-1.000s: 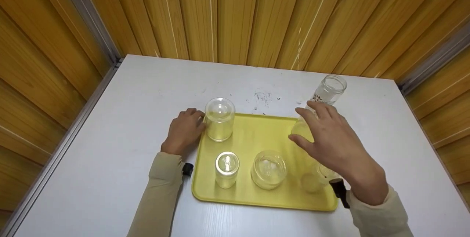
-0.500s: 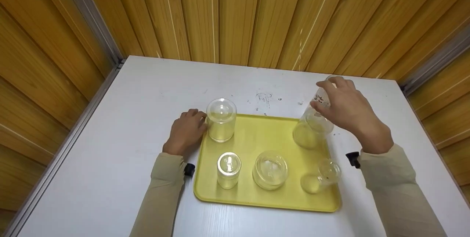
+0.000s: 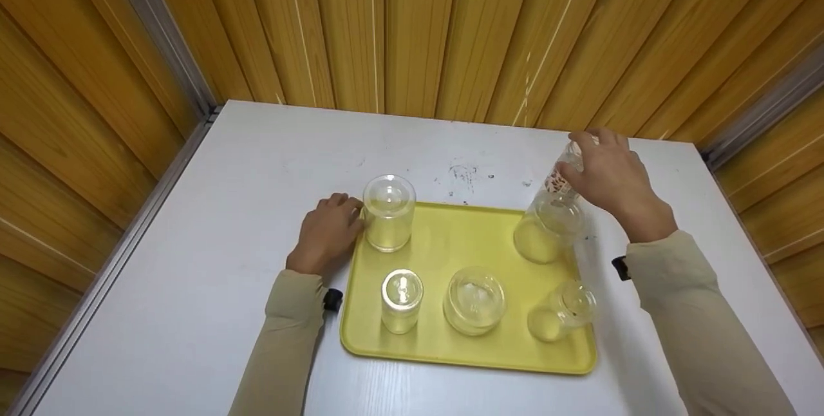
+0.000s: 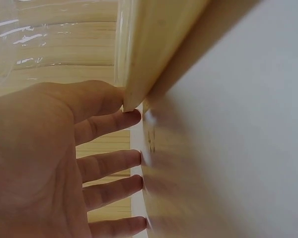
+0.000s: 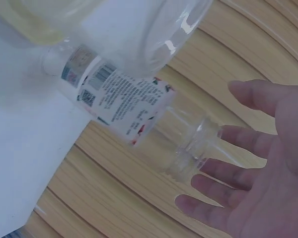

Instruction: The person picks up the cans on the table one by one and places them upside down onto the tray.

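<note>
My left hand (image 3: 325, 232) rests at the left edge of the yellow tray (image 3: 441, 355), beside an upturned clear tumbler (image 3: 389, 216). In the left wrist view its fingers are straight with tips on the white table, and the thumb is against the tray's rim (image 4: 154, 44). My right hand (image 3: 608, 174) is over the mouth end of a clear jar with a printed label (image 3: 559, 179). The right wrist view shows the fingers spread near the threaded neck of the jar (image 5: 124, 99), the thumb apart from it. Contact there is unclear.
On the tray stand a small clear glass (image 3: 400, 303), a wide low clear jar (image 3: 474, 303), another small clear glass (image 3: 560, 314) and a large clear tumbler (image 3: 537, 236) near the labelled jar. The white table (image 3: 212, 223) ends at wood-patterned walls (image 3: 412, 29).
My right hand has moved from above the tray's right side back and right to the labelled jar's top. The left hand stays at the tray's edge.
</note>
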Demonstrator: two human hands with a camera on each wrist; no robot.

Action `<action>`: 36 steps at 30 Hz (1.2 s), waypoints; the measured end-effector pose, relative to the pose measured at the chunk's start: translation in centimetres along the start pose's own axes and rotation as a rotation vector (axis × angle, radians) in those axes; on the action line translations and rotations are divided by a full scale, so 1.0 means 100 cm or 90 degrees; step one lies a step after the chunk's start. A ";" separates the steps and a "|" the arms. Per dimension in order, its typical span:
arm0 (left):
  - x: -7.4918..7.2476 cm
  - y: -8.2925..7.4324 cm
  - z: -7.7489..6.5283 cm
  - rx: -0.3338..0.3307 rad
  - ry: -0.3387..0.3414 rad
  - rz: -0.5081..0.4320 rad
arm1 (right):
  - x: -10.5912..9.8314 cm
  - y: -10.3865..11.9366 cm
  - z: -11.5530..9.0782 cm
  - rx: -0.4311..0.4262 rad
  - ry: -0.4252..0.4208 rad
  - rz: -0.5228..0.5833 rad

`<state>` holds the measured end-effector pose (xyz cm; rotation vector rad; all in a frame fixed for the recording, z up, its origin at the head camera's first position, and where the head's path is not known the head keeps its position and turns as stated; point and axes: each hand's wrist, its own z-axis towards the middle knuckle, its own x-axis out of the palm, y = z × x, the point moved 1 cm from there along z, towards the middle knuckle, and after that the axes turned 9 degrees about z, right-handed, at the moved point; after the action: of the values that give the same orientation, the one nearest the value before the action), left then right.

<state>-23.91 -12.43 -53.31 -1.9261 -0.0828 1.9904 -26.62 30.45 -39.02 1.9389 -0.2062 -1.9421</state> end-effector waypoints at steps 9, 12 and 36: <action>0.000 0.001 0.000 -0.002 -0.001 -0.004 | 0.003 -0.008 0.012 0.028 0.017 0.013; 0.001 0.001 -0.001 -0.002 -0.002 -0.003 | 0.004 -0.011 0.014 0.023 0.013 0.016; 0.002 0.000 0.001 -0.011 -0.008 -0.015 | 0.006 -0.009 0.009 0.005 -0.059 0.040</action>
<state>-24.00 -12.34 -53.45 -1.9135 -0.1263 1.9933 -27.63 30.93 -39.90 1.8259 -0.2968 -1.9939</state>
